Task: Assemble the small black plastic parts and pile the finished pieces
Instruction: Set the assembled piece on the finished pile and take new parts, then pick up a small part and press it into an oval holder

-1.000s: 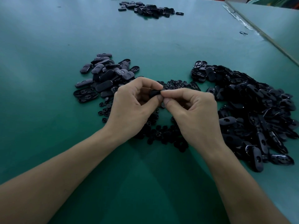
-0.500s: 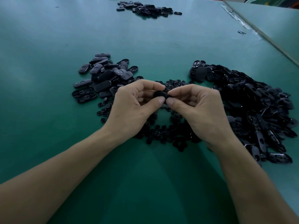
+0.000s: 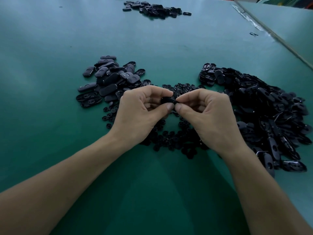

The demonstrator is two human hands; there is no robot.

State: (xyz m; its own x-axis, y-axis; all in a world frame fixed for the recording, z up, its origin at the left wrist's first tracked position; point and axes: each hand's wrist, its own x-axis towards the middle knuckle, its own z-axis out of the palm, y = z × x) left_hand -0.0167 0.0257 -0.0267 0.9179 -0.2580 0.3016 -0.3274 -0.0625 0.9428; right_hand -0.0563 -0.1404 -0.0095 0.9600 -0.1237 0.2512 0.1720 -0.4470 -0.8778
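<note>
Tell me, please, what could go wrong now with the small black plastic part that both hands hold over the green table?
1. The left hand and right hand pinch the small black plastic part only at the fingertips. If it slips, it may fall into the heap of small round black pieces below and be hard to find.
2. The right forearm passes close to the big pile of oval black shells and may push some out.

A green-topped work table (image 3: 50, 82) is filling nearly the whole view, with soft light glancing off its far left side in pale patches. Along the right, a pale seam (image 3: 264, 29) is running diagonally (ragged in places), dividing it from what is possibly a second green table (image 3: 291, 21).
</note>
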